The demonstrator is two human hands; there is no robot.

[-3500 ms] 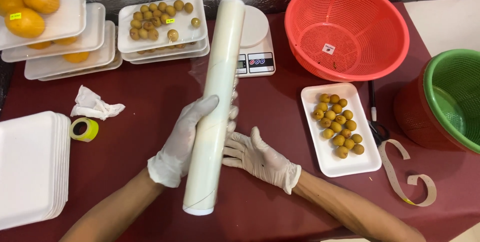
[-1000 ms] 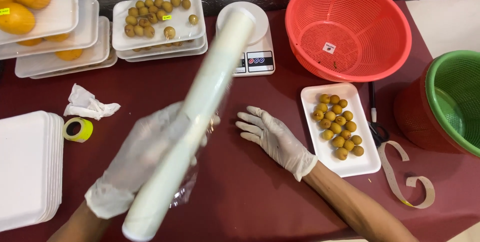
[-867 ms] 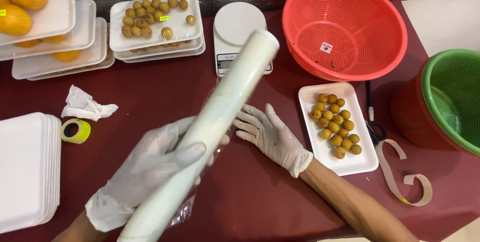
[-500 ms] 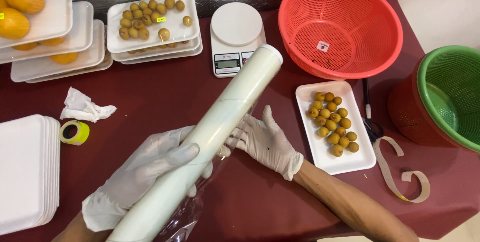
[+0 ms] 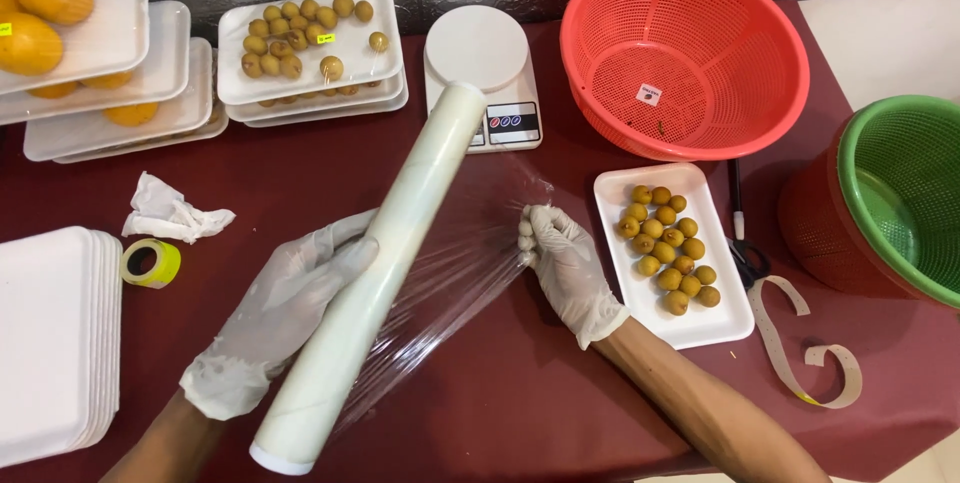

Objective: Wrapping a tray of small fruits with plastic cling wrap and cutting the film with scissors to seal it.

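Left hand (image 5: 285, 318) is wrapped round the mid/lower part of the wrap roll (image 5: 375, 268), fingers curled on it, roll lifted off the table (image 5: 480, 413). Right hand (image 5: 565, 268) has fingers pinched together on the film edge (image 5: 470, 263), pulled out to the right of the roll. So a sheet is partly drawn out, not cut; the fruit tray (image 5: 715, 318) just right of the hand is uncovered. Roll's long axis runs diagonal: near end low-left by the wrist, far end up-right pointing at the scale (image 5: 480, 48).
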